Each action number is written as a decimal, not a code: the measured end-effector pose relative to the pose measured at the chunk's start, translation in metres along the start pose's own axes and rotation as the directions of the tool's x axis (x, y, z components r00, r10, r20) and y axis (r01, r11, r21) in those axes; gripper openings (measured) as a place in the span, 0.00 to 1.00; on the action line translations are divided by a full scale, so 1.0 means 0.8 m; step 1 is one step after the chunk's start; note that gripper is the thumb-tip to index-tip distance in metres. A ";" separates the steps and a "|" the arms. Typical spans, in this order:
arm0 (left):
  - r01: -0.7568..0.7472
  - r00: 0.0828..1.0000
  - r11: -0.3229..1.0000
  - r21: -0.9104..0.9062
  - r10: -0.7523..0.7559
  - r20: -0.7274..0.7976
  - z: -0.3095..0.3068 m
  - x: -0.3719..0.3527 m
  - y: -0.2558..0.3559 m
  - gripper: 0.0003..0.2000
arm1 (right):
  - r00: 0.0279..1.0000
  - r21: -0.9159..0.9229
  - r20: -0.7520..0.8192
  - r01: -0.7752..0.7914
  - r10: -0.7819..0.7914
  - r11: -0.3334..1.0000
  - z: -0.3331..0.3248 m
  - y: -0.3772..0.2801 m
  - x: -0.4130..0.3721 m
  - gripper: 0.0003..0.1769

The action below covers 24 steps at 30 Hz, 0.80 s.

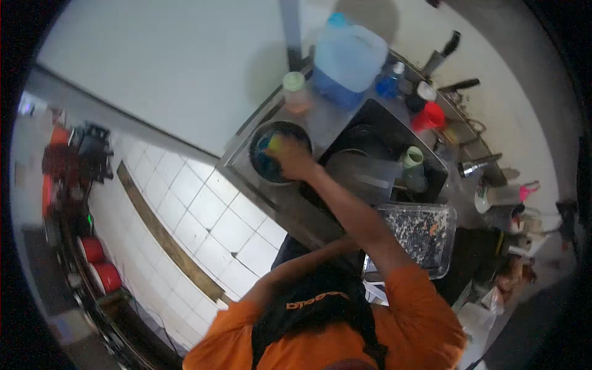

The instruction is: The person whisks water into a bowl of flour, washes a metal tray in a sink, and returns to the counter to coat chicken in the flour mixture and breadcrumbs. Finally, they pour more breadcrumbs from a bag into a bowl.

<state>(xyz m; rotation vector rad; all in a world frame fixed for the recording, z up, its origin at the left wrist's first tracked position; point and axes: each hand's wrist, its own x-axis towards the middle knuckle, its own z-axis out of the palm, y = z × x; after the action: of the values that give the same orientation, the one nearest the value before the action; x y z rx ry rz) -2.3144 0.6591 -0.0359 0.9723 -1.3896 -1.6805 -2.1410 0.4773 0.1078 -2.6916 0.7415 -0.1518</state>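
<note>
My right hand [295, 159] reaches into a round dark bowl [277, 180] at the counter's left corner. Its fingers are closed on a yellow sponge [275, 143], and something blue shows in the bowl beside it. My left forearm [308, 260] crosses under the right one. The left hand is hidden behind the right forearm, near a clear tray [445, 262] covered with pale scraps, so its fingers cannot be made out.
A sink [336, 143] holding a pan and a pale green cup [412, 156] lies right of the bowl. Behind stand a big jug of blue liquid [345, 61], a jar with a green lid [295, 83] and a red cup [430, 117]. Knives [444, 52] hang on the wall.
</note>
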 end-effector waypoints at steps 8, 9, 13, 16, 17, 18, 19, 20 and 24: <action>0.096 0.992 0.995 0.015 -0.097 0.083 -0.025 -0.008 -0.007 0.31 | 0.925 0.499 -0.109 -0.267 0.365 0.825 -0.070 -0.017 -0.049 0.26; 0.096 0.992 0.995 0.022 -0.097 0.078 -0.028 0.000 -0.004 0.31 | 0.917 0.532 -0.215 -0.179 0.337 0.828 -0.097 -0.013 -0.083 0.27; 0.015 1.000 0.996 0.084 -0.017 0.020 -0.027 0.029 0.009 0.30 | 0.646 0.412 -0.397 -0.510 0.652 0.755 -0.111 0.021 -0.291 0.31; 0.001 1.000 0.997 0.082 0.000 -0.010 -0.023 0.050 0.007 0.29 | 0.281 0.376 -0.277 -0.849 0.919 0.372 -0.045 0.043 -0.422 0.30; 0.193 0.981 0.980 -0.044 -0.192 0.024 -0.023 0.054 -0.006 0.25 | 0.246 0.392 -0.274 -0.854 0.930 0.342 -0.008 0.043 -0.453 0.30; 0.207 0.977 0.978 -0.032 -0.204 0.061 -0.025 0.059 -0.004 0.25 | 0.384 0.212 -0.462 -0.827 0.799 0.520 0.036 0.047 -0.475 0.28; 0.116 0.993 0.986 0.119 -0.116 -0.005 -0.020 0.070 0.006 0.24 | 0.527 -0.017 -0.594 -0.764 0.608 0.646 0.076 0.068 -0.501 0.26; 0.036 0.998 0.962 0.271 -0.019 -0.068 -0.015 0.074 0.012 0.24 | 0.512 -0.009 -0.592 -0.777 0.623 0.630 0.123 0.113 -0.540 0.26; 0.182 0.978 0.892 0.414 -0.209 0.020 -0.007 0.083 0.035 0.25 | 0.092 0.194 -0.291 -0.969 0.952 0.153 0.109 0.207 -0.606 0.24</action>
<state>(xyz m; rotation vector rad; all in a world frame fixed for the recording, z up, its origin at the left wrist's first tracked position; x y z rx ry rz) -2.3366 0.5935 -0.0154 1.3414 -1.7849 -1.6023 -2.6191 0.6192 -0.0379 -1.5584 2.4967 -0.2617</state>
